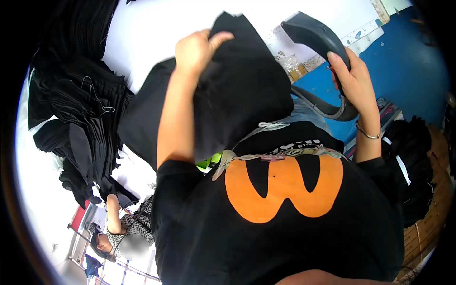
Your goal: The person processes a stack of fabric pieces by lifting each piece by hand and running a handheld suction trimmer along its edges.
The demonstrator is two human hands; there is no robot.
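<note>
A black cloth piece (242, 80) hangs over the front edge of the white table, held near its top by my left hand (194, 52), whose fingers are closed on it with the thumb stretched out. To the right, my right hand (349, 73) is wrapped round the handle of a dark handheld device (316, 33) with a curved, flat-ended head. A grey hose (318, 104) runs from the device's lower end toward my body. The device's head is apart from the cloth.
Stacks of black cloth (85, 104) cover the left of the white table (137, 28). A co-worker (126, 232) is at the lower left. Bundled black cloth (408, 161) lies at the right, near cardboard boxes (422, 235). The floor (403, 57) is blue.
</note>
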